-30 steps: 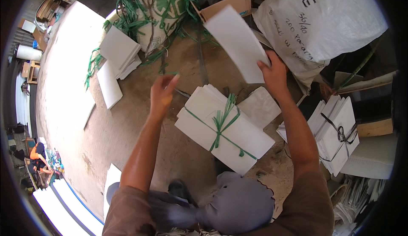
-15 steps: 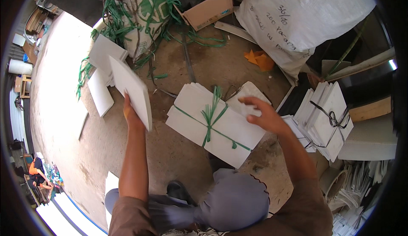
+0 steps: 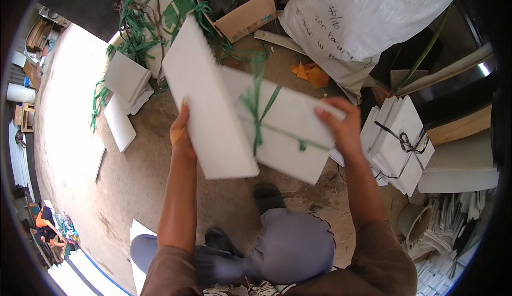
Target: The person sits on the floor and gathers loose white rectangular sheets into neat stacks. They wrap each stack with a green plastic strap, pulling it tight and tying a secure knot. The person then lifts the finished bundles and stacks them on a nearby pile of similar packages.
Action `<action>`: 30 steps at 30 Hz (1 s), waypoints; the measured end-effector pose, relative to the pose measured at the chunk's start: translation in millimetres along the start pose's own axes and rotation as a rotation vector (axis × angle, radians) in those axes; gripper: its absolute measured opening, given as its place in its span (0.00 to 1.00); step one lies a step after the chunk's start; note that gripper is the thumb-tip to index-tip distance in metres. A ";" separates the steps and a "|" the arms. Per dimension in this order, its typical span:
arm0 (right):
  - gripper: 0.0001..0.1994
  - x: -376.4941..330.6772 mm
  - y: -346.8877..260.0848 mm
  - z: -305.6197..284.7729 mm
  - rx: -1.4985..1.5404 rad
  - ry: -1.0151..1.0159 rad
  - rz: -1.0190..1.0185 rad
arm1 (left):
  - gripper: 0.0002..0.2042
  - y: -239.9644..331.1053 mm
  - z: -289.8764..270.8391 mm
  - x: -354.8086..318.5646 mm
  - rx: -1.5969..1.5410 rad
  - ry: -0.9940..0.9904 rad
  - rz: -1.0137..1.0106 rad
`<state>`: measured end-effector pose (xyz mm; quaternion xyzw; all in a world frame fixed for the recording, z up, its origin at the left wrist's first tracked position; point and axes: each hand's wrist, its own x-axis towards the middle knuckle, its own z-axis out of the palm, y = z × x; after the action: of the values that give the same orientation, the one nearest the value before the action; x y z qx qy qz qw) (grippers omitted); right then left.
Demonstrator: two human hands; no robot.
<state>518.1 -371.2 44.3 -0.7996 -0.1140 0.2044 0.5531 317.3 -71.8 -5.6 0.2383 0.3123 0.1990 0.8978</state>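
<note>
Left grip (image 3: pixel 183 133) holds white sheets (image 3: pixel 208 109); carton (image 3: pixel 246 20), sack (image 3: pixel 368 18) beyond.

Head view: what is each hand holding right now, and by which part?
The left hand holds a white stack by its left long edge; the right hand grips the green-tied white bundle by its right end.

Tied bundle (image 3: pixel 301 106), part-hidden behind the white stack (image 3: pixel 209 109)

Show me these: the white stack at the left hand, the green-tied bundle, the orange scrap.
White stack (image 3: pixel 213 109), head view: middle of its broad face.
Green-tied bundle (image 3: pixel 292 113), head view: bare white of its face.
Orange scrap (image 3: pixel 313 76), head view: its crumpled middle.
</note>
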 end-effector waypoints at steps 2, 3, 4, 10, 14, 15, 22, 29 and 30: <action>0.19 24.7 -23.8 -21.3 -0.029 0.115 -0.011 | 0.27 -2.0 42.0 30.4 0.022 -0.048 -0.008; 0.18 35.2 -30.2 -28.5 -0.046 0.178 0.023 | 0.26 -8.0 63.2 43.7 0.040 -0.069 -0.002; 0.18 46.5 -27.5 -37.0 -0.128 0.246 -0.039 | 0.26 -18.3 77.4 59.9 0.044 -0.093 -0.023; 0.21 102.0 46.3 -57.8 -0.707 0.483 -0.143 | 0.28 -99.0 101.9 114.3 0.132 -0.195 -0.157; 0.23 93.0 48.6 -17.5 -1.365 0.796 -0.308 | 0.29 -113.1 73.3 121.4 0.177 -0.158 -0.042; 0.22 86.8 34.1 -7.2 -1.161 0.705 -0.397 | 0.29 -105.6 67.5 114.0 0.196 -0.128 -0.023; 0.26 86.7 -27.1 173.8 -0.151 -0.195 -0.348 | 0.27 -39.2 -19.0 57.2 0.207 0.059 0.142; 0.18 70.9 -8.2 365.1 -0.539 -0.839 -0.372 | 0.26 10.0 -162.8 23.3 0.386 0.801 0.479; 0.18 65.3 -4.6 386.9 -0.638 -0.868 -0.397 | 0.26 12.9 -183.0 20.5 0.444 0.856 0.504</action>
<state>401.2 -18.7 -82.4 -0.7328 -0.5348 0.3616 0.2149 209.5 4.5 -134.6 0.3873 0.6178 0.4164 0.5431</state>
